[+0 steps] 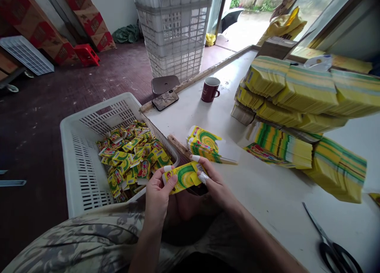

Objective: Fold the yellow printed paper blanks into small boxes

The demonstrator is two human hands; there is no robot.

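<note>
Patterned cloth [97, 229] lies nearest, & just beyond it L hand [157, 189] pinches one end of yellow carton [185, 177], R hand [215, 182] its flap end, prob. to keep it steady, w/ crate [71, 158] beside desk [252, 203], maybe for short reach.

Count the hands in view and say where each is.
2: the left hand holds the left end of the yellow carton; the right hand is on its right end.
</note>
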